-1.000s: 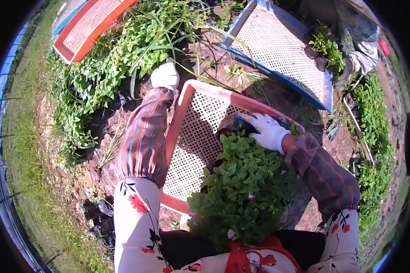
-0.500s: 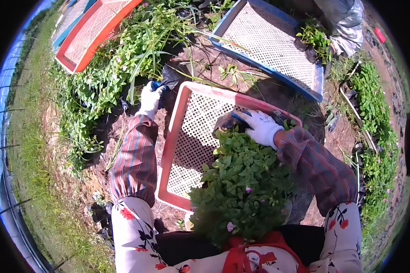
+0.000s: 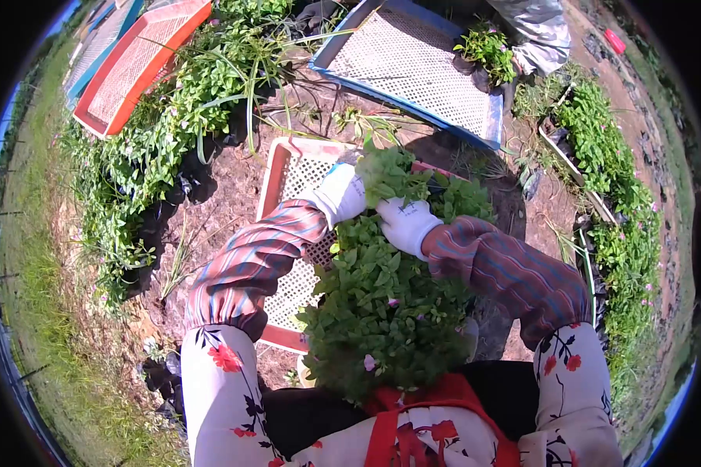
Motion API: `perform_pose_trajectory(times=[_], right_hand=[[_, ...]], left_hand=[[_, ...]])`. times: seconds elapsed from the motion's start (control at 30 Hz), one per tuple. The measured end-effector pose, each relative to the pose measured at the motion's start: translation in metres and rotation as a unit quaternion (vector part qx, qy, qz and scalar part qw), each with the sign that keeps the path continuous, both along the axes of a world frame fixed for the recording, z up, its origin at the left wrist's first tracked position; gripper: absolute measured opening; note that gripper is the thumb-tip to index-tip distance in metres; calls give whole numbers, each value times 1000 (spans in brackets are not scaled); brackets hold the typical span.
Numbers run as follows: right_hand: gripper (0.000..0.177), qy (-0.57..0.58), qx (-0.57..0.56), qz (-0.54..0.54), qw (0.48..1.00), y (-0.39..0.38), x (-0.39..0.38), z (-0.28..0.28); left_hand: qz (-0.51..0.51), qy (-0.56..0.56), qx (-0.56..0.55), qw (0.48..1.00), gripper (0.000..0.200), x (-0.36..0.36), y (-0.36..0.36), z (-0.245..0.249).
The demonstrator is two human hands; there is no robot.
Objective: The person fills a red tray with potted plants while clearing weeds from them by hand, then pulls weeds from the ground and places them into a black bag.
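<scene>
While leafy plants (image 3: pixel 382 311) fill the near end of the pink crate (image 3: pixel 280 340), both gloved hands meet just beyond them. Left hand (image 3: pixel 341 193) and right hand (image 3: pixel 407 224) have their fingers closed around one seedling (image 3: pixel 388 173), held upright over the crate's far part. Farther off lies a blue crate (image 3: pixel 405 58), where another person's sleeve (image 3: pixel 533 35) is beside a small plant (image 3: pixel 487 48).

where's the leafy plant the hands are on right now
Head view, centre: the leafy plant sits between the left hand and right hand, over the far end of the pink tray.
</scene>
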State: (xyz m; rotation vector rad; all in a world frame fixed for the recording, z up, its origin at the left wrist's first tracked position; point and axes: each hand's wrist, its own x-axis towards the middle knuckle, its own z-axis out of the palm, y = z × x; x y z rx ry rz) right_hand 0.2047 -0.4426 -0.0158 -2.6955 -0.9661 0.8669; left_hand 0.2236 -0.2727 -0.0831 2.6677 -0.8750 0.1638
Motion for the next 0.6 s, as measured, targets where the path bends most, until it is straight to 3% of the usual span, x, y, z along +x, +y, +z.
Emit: perform_pose_trajectory(times=[0.03,0.07,0.1,0.13,0.17,0.2,0.23,0.27,0.3,0.33,0.37,0.4,0.43,0.47,0.53,0.57,0.6], right_hand=[[38,-144,115,58,981,-11,-9,-8],[38,-278,225,114,927,-23,-13,-19],[38,-277,222,105,929,-32,-12,-14],[32,-151,281,102,942,-40,-13,1],[26,-23,339,99,935,-45,-11,16],[23,-40,349,46,935,-43,3,40],[23,-58,408,6,911,-41,30,46],[22,-17,400,-116,909,-40,53,57],[22,-55,337,-143,929,-35,80,62],[24,-77,325,-133,933,-28,100,48],[27,-49,264,-89,959,-17,100,51],[31,-21,205,-39,978,-2,100,53],[37,7,132,-10,991,11,102,33],[41,127,102,0,987,25,101,31],[40,1,185,119,975,31,100,-13],[37,17,249,116,961,22,102,-20],[34,6,200,128,971,20,104,-20]], left_hand=[[-4,-21,-66,998,24,2,-5,6],[-11,-39,-131,991,23,1,-9,10],[35,53,-105,992,25,-10,-13,39],[-3,74,-38,997,25,-12,-14,48],[4,96,-94,991,25,-13,-17,38],[14,112,-146,983,26,-10,-17,31],[22,63,-86,994,25,-5,-23,31],[23,63,-82,994,25,-5,-25,13],[6,221,-391,893,25,-7,-25,-26],[-10,348,-650,676,25,-10,-24,-44],[29,229,-372,899,26,-13,-23,-17],[73,83,-37,993,27,-19,-21,14],[80,77,-41,993,29,-25,-21,16],[87,73,-47,992,31,-30,-21,16],[85,56,-140,985,34,-35,-17,21],[119,95,-259,954,29,-39,-19,27],[123,4,-258,958,28,-43,-16,35]])
